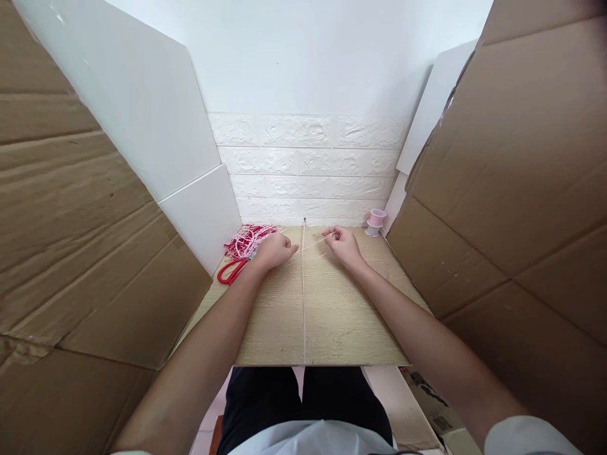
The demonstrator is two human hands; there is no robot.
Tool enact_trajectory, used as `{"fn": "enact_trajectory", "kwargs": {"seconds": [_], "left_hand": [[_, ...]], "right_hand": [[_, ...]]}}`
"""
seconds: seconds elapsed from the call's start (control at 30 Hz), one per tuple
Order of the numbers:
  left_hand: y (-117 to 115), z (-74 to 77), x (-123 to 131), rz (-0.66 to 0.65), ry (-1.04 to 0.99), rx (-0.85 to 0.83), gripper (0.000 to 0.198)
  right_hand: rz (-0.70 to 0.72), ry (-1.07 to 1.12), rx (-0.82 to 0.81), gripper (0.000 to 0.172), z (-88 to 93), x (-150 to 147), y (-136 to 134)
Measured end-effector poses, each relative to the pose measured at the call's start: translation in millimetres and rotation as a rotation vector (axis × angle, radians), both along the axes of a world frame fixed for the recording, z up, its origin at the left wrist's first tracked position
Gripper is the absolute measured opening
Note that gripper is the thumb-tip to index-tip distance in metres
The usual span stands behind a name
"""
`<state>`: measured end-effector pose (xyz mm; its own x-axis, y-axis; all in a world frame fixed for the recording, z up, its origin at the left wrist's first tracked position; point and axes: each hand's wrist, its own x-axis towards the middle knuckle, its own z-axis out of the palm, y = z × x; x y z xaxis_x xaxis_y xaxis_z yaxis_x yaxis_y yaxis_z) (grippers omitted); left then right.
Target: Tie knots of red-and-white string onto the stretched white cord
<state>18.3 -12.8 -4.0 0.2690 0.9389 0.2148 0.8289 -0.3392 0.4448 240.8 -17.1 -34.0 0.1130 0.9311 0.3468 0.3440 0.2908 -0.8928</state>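
A thin white cord (304, 303) runs taut down the middle of the wooden board, from a small dark nail (305, 220) at the back to the front edge. Fine pale thread (315, 243) crosses this cord near its far end. My right hand (342, 245), just right of the cord, pinches the thread between thumb and fingers. On the other side, my left hand (277, 250) is closed, its thumb tip close to the cord where the thread reaches it; its grip on the thread is mostly hidden. Another loose strand shows below the right fingers.
Red-handled scissors (231, 272) lie left of my left hand, partly covered by it. Behind them is a tangled pile of red and white cord (249, 239). Pink and white spools (377, 218) are stacked at the back right. Cardboard walls (512, 189) flank the board (351, 322).
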Motion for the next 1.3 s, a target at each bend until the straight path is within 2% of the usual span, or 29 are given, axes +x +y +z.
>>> {"fn": "enact_trajectory", "kwargs": {"seconds": [0.1,0.2,0.3,0.47,0.57,0.7,0.77,0.93,1.17,1.3], "left_hand": [[0,2.3,-2,0.000,0.016,-0.028,0.042],[2,1.6,-4,-0.018,0.012,-0.048,0.041],[5,-1.2,-8,-0.025,0.009,-0.051,0.042],[10,-5.7,-12,-0.035,-0.008,-0.048,0.041],[10,-5.6,-12,-0.039,0.002,-0.047,0.041],[7,-1.7,-11,-0.028,0.081,-0.073,0.043],[5,0.6,-11,-0.021,0.121,-0.103,0.044],[4,2.7,-11,-0.005,0.170,-0.140,0.048],[7,0.3,-13,0.000,0.182,-0.141,0.050],[7,-0.3,-13,0.007,0.192,-0.143,0.050]], "right_hand": [[-0.019,0.102,-0.033,0.023,1.2,1,2],[0.068,0.165,-0.113,0.023,6.4,0,-2],[0.163,0.180,-0.157,0.026,11.0,0,-8],[0.208,0.144,-0.165,0.032,11.2,6,-9],[0.196,0.016,-0.158,0.033,10.2,10,-8],[0.065,-0.285,-0.066,0.037,11.0,15,-7],[0.003,-0.389,-0.072,0.037,12.1,16,-7],[-0.055,-0.519,-0.143,0.022,16.8,16,-9],[0.071,-0.618,-0.216,0.022,21.4,26,-11],[0.283,-0.598,-0.213,0.018,18.5,34,-8]]}}
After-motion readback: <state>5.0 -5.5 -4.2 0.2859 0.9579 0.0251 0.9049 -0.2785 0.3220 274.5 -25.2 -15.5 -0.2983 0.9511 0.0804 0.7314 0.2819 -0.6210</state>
